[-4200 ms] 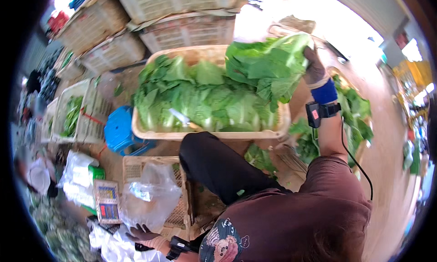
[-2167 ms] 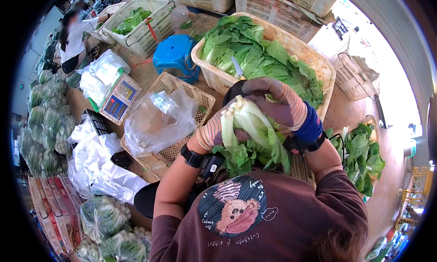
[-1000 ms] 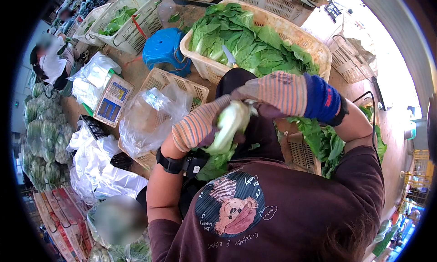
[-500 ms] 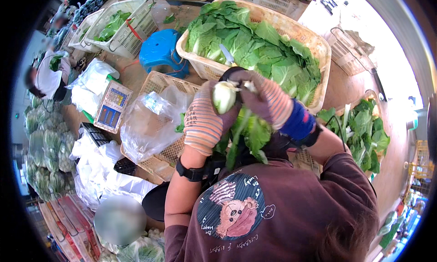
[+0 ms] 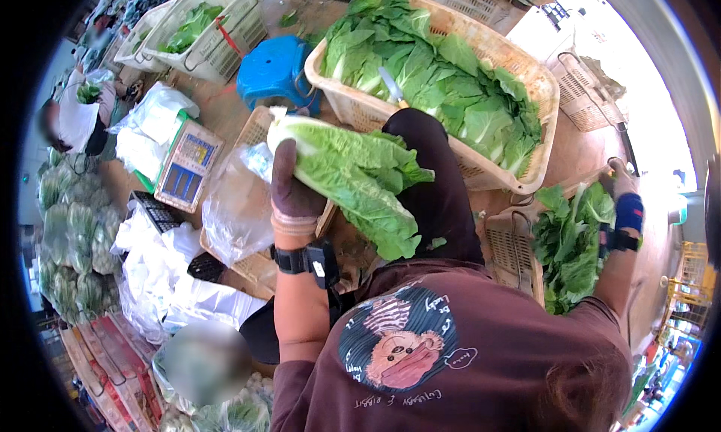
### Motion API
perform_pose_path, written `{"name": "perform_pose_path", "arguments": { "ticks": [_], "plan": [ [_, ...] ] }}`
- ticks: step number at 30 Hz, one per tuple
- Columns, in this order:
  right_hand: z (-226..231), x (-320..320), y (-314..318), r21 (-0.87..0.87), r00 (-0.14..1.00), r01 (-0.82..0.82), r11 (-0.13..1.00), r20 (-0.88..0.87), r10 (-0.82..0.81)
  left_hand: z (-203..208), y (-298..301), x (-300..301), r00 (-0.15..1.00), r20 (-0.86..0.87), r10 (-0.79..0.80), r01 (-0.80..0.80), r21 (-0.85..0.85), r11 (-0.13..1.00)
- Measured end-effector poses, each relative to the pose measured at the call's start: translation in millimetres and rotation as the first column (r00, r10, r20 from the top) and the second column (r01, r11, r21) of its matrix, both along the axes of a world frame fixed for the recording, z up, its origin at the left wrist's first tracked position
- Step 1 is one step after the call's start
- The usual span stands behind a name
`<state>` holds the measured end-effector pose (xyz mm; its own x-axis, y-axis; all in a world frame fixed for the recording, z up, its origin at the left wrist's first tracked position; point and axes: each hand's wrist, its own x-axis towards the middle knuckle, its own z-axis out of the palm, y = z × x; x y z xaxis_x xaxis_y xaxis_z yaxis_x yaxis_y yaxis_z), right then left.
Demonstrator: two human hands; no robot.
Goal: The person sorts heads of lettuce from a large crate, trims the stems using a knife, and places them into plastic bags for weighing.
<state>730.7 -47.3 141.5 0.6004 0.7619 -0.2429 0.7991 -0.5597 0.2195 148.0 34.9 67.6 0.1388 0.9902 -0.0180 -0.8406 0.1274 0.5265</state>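
A head of leafy green cabbage (image 5: 360,178) lies tilted across my lap, its white base toward the upper left. My gloved left hand (image 5: 294,188) is closed around the cabbage near that base. Far to the right, my gloved right hand (image 5: 622,180) reaches to the far edge of a pile of loose leafy greens (image 5: 572,240); its fingers are small and partly hidden. Ahead, a large cream crate (image 5: 547,148) is filled with green leafy vegetables (image 5: 443,79), and a knife (image 5: 390,85) rests on them.
To the left stand a blue stool (image 5: 276,68), a scale (image 5: 188,165), and a crate with a clear plastic bag (image 5: 236,203) over it. White plastic bags (image 5: 169,278) lie nearer me. Bagged vegetables (image 5: 79,237) are stacked farther left, where another person (image 5: 84,117) sits.
My hands have parted: the left has moved left with the cabbage, now showing its leafy length. My right has left the cabbage base and stretched out to the greens at right.
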Motion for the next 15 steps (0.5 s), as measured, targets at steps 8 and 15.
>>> {"name": "perform_pose_path", "arguments": {
  "ticks": [8,15],
  "plan": [
    [-119,-221,207,0.638,0.42,-0.396,0.661,-0.514,0.748,-21,-7,-4,0.984,-0.158,0.076,-0.065,0.075,0.995],
    [-224,-316,293,0.166,0.595,-0.687,0.707,-0.429,0.679,-6,-20,-17,0.965,-0.198,0.174,-0.191,-0.071,0.979]
  ]
}}
